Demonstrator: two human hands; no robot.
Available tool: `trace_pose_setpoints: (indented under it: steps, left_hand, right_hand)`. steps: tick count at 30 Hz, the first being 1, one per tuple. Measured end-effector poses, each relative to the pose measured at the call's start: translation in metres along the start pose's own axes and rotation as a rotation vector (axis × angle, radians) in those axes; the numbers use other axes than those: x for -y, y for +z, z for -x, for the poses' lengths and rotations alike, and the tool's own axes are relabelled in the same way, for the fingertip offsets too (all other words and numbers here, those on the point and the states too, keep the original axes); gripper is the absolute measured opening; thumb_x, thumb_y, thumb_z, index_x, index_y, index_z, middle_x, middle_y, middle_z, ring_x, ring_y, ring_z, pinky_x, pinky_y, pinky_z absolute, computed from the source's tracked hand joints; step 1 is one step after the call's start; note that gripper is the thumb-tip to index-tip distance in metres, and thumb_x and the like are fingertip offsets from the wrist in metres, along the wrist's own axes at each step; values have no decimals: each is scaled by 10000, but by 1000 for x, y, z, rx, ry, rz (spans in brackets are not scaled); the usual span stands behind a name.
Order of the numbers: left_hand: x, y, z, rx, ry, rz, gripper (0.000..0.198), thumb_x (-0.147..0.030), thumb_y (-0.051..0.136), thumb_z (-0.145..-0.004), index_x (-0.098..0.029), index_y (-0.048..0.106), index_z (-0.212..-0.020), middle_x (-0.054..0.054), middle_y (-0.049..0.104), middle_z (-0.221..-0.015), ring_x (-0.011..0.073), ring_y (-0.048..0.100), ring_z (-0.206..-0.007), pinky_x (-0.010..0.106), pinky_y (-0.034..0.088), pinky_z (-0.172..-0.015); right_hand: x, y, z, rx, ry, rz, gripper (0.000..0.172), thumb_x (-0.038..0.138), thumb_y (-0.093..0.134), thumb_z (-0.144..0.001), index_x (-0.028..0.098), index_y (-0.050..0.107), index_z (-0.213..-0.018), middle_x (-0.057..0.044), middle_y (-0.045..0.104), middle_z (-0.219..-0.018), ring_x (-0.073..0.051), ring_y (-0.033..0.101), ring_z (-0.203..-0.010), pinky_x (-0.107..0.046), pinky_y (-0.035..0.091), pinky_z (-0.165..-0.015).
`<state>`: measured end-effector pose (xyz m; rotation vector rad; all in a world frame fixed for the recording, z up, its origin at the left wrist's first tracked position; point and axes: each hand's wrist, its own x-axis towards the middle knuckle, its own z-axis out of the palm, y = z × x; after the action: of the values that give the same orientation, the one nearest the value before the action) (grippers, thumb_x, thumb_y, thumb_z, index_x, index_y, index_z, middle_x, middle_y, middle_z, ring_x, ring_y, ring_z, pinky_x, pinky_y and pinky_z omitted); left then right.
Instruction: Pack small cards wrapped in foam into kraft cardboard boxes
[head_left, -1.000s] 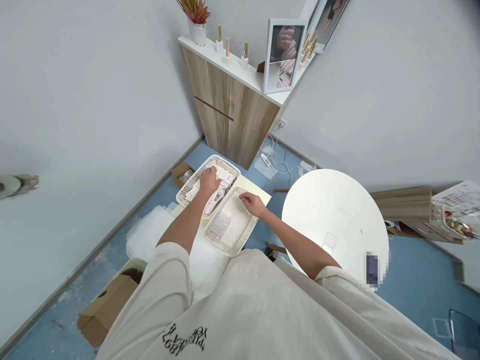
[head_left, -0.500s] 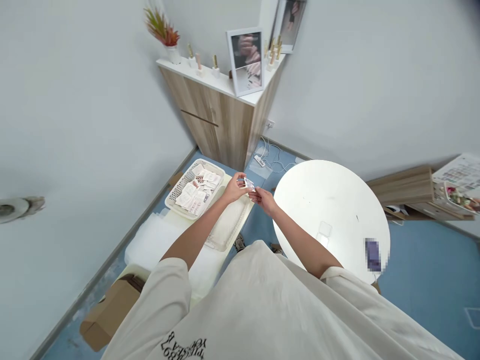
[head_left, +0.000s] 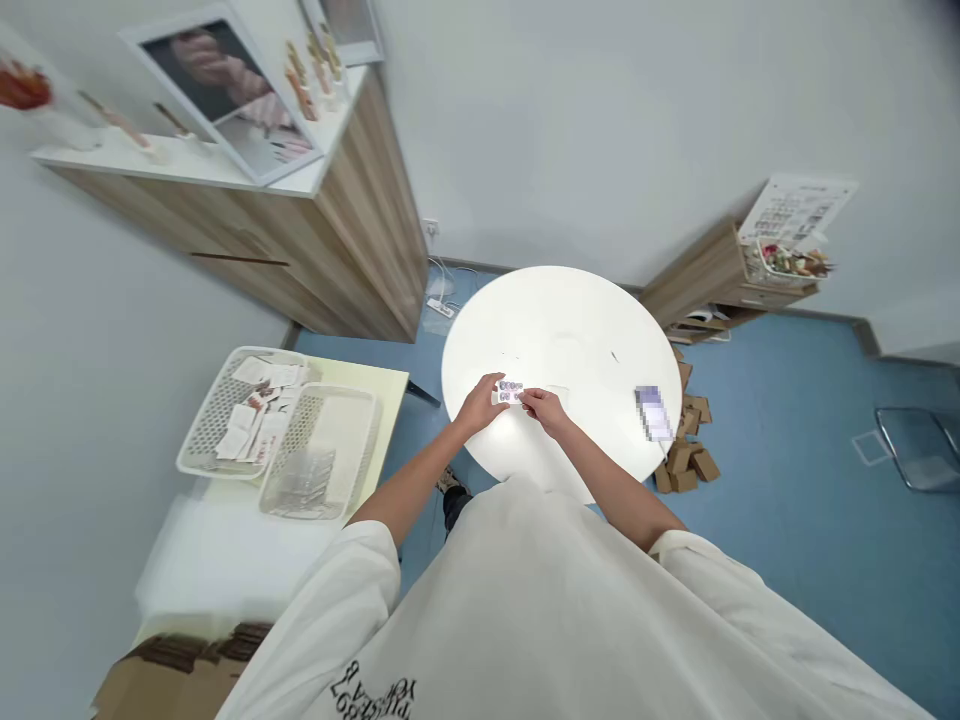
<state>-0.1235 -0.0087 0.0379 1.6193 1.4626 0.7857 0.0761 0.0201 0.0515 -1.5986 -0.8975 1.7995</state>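
A small white card [head_left: 508, 391] printed with rows of purple pictures is held over the near left part of the round white table [head_left: 577, 300]. Its left edge is pinched by my left hand [head_left: 478, 407], thumb and fingers closed around it. On the right edge, the fingertips of my right hand [head_left: 546, 408] grip the same card. Beside my right hand, a small clear case [head_left: 557, 394] lies on the tabletop, partly covered by the hand.
White basket [head_left: 199, 440] with paper packets and a plastic tray [head_left: 356, 440] with clear pieces stand on the left table [head_left: 390, 390]. A pixelated purple item [head_left: 654, 413] lies on the round table's right side. Cardboard boxes [head_left: 684, 460] sit on the floor. A wooden cabinet [head_left: 367, 220] fills the corner.
My view and body have turned right. Both hands have carried the card from beside the left table to above the round table, where its printed face now shows.
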Motion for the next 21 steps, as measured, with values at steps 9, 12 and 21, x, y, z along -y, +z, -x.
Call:
trace_pose_setpoints:
  steps: [9, 12, 21]
  left_hand:
    - [2, 168, -6, 72, -534, 233, 544, -224, 669, -844, -203, 483, -1355, 157, 574, -1361, 232, 647, -1109, 398, 504, -977]
    - [-1, 185, -1, 111, -596, 243, 573, -209, 694, -817, -187, 482, -1348, 175, 556, -1399, 250, 624, -1168, 396, 476, -1008]
    - [1, 191, -8, 159, -623, 257, 568, -212, 694, -807, -190, 482, -1334, 165, 572, -1376, 237, 619, -1164, 363, 470, -994]
  right_hand:
    - [-61, -149, 4, -219, 56, 192, 178, 258, 779, -690, 174, 681, -813, -3, 675, -644, -140, 635, -638, -249, 502, -620]
    - [-76, -156, 2, -212, 92, 317, 146, 239, 718, -737, 178, 695, -868, -10, 710, -704, -150, 674, -691, -254, 517, -679]
    - [-86, -151, -4, -182, 50, 652, 181, 257, 602, -814, 215, 755, -902, -38, 753, -876, -205, 692, -915, -272, 510, -784]
